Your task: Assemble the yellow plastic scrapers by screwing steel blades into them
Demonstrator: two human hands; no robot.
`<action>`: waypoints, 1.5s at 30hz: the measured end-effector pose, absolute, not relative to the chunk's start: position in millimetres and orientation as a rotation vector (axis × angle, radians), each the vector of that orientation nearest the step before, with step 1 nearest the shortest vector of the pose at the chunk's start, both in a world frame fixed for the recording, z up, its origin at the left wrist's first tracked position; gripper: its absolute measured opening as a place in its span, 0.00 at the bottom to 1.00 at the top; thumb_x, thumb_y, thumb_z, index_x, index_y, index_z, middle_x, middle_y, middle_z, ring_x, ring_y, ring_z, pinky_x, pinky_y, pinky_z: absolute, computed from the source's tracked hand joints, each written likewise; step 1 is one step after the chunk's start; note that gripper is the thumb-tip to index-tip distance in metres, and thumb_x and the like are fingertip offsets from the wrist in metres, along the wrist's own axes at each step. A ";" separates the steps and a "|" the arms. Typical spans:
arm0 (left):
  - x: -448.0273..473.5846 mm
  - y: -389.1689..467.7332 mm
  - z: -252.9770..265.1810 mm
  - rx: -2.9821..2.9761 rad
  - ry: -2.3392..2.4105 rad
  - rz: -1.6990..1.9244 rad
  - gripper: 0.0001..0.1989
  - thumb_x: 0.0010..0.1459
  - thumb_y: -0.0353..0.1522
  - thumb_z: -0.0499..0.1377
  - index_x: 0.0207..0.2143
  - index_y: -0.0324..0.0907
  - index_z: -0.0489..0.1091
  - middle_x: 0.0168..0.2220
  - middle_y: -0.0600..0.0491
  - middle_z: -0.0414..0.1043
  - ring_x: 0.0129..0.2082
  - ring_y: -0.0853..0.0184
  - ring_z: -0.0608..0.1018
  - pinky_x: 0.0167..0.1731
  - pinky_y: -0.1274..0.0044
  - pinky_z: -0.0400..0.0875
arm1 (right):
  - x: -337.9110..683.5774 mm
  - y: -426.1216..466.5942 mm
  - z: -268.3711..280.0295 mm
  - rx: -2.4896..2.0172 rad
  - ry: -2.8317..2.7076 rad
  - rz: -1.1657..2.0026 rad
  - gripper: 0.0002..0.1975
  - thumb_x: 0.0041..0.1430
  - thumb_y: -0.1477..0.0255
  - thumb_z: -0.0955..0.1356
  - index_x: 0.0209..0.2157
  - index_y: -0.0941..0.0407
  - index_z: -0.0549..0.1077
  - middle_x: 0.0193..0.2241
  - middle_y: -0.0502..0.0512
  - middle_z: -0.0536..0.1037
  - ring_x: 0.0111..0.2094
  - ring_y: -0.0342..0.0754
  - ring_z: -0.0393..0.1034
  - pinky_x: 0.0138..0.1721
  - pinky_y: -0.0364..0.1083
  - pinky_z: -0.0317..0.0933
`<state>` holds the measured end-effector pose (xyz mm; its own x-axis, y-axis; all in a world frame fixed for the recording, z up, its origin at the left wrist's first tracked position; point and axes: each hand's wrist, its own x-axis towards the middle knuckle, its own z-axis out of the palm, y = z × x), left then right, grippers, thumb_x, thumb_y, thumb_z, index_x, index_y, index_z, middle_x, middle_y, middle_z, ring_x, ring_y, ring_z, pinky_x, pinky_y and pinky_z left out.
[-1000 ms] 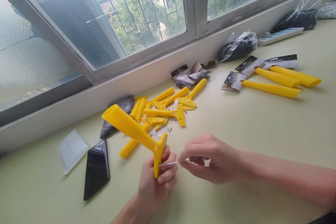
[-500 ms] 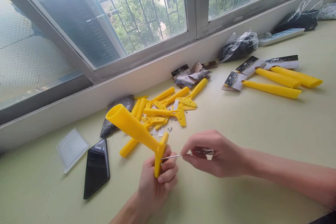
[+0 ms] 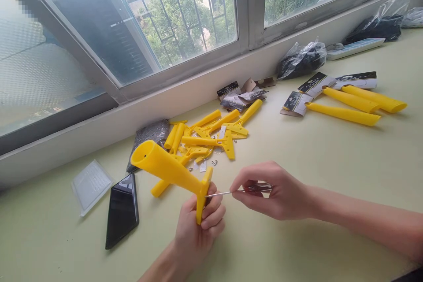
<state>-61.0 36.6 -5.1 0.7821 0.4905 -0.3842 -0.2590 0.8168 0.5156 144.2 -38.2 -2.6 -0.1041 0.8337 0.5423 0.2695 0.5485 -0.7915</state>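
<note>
My left hand (image 3: 202, 224) is closed round the head of a yellow plastic scraper (image 3: 170, 167), its hollow handle tilted up and to the left. Between the fingers of my right hand (image 3: 267, 191) is a screwdriver (image 3: 259, 188) with a clear and reddish handle. The thin metal shaft reaches left, its tip at the scraper head; the exact contact point is too small to make out. Behind my left hand lies a heap of yellow scraper parts (image 3: 226, 143), with small screws (image 3: 214, 162) scattered beside them.
Left of my hands lie a black phone (image 3: 122, 211) and a clear plastic case (image 3: 92, 185). A dark bag (image 3: 148, 136) sits by the sill. Carded yellow handles (image 3: 343, 114), loose cards (image 3: 241, 97) and a bag of black items (image 3: 302, 61) are farther back.
The scraper has turned slightly, its open handle end dropping a little and facing me more. The screwdriver tip has moved slightly up and right along with the head.
</note>
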 end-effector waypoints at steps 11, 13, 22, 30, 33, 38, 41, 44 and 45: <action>-58.3 32.5 -2.0 0.664 0.625 0.566 0.08 0.61 0.29 0.59 0.43 0.37 0.71 0.19 0.63 0.54 0.17 0.79 0.55 0.17 0.85 0.52 | 174.9 -36.7 15.0 -1.056 -1.388 0.578 0.03 0.63 0.72 0.72 0.35 0.57 0.78 0.23 0.48 0.71 0.22 0.40 0.60 0.21 0.40 0.54; -56.8 33.1 -1.5 0.716 0.649 0.588 0.10 0.61 0.31 0.61 0.44 0.37 0.70 0.20 0.63 0.56 0.17 0.79 0.56 0.18 0.85 0.54 | 185.4 -31.1 16.2 -1.096 -1.259 0.563 0.04 0.62 0.70 0.74 0.34 0.56 0.78 0.22 0.48 0.71 0.22 0.39 0.59 0.21 0.40 0.52; -60.7 50.1 -1.6 1.244 0.895 0.596 0.22 0.64 0.50 0.61 0.45 0.43 0.62 0.19 0.60 0.70 0.15 0.75 0.67 0.17 0.85 0.62 | 236.9 -6.2 14.6 -1.194 -0.862 0.419 0.15 0.51 0.60 0.79 0.31 0.56 0.78 0.19 0.45 0.65 0.19 0.38 0.51 0.16 0.40 0.47; -68.1 62.0 -5.0 1.546 1.006 0.598 0.22 0.62 0.53 0.60 0.43 0.45 0.61 0.24 0.60 0.71 0.16 0.70 0.72 0.12 0.80 0.70 | 251.5 -9.4 17.2 -1.354 -0.928 0.215 0.12 0.55 0.61 0.77 0.33 0.55 0.79 0.20 0.48 0.69 0.22 0.42 0.57 0.19 0.41 0.53; -69.5 60.8 -3.5 1.520 1.035 0.551 0.23 0.62 0.53 0.60 0.42 0.44 0.63 0.26 0.59 0.71 0.18 0.70 0.73 0.15 0.78 0.74 | 226.7 -10.0 9.5 -1.370 -1.204 0.350 0.11 0.59 0.61 0.75 0.35 0.55 0.80 0.25 0.50 0.75 0.25 0.43 0.64 0.23 0.42 0.58; -71.5 62.2 8.6 1.398 1.096 0.469 0.23 0.58 0.51 0.64 0.41 0.43 0.66 0.28 0.57 0.73 0.22 0.69 0.76 0.25 0.74 0.80 | 180.4 -6.8 -6.6 -1.354 -1.560 0.547 0.09 0.68 0.67 0.68 0.37 0.56 0.79 0.31 0.52 0.80 0.29 0.45 0.70 0.29 0.43 0.64; -74.4 60.8 15.4 1.330 1.089 0.393 0.22 0.59 0.49 0.65 0.44 0.43 0.66 0.30 0.57 0.74 0.24 0.68 0.79 0.31 0.74 0.79 | 172.6 -4.1 -12.6 -1.367 -1.624 0.469 0.08 0.68 0.71 0.67 0.35 0.56 0.78 0.32 0.53 0.81 0.30 0.45 0.72 0.33 0.44 0.65; -77.9 56.1 20.3 1.259 1.023 0.294 0.24 0.57 0.47 0.67 0.47 0.43 0.66 0.35 0.55 0.76 0.30 0.64 0.83 0.37 0.72 0.77 | 176.1 -3.0 -15.5 -1.379 -1.631 0.423 0.07 0.68 0.73 0.68 0.36 0.56 0.78 0.33 0.54 0.81 0.31 0.46 0.72 0.34 0.44 0.65; -78.7 54.5 21.6 1.243 0.995 0.261 0.25 0.57 0.46 0.68 0.48 0.44 0.66 0.37 0.53 0.77 0.33 0.62 0.84 0.38 0.73 0.75 | 178.0 -3.1 -15.9 -1.375 -1.636 0.410 0.07 0.68 0.73 0.68 0.37 0.56 0.78 0.34 0.54 0.82 0.32 0.46 0.72 0.34 0.45 0.65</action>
<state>-78.7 54.5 21.6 0.5765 0.6569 -0.4860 0.3336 0.3537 0.8739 178.0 -3.1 -15.9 0.0571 0.9005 0.4310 0.5906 0.3176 -0.7418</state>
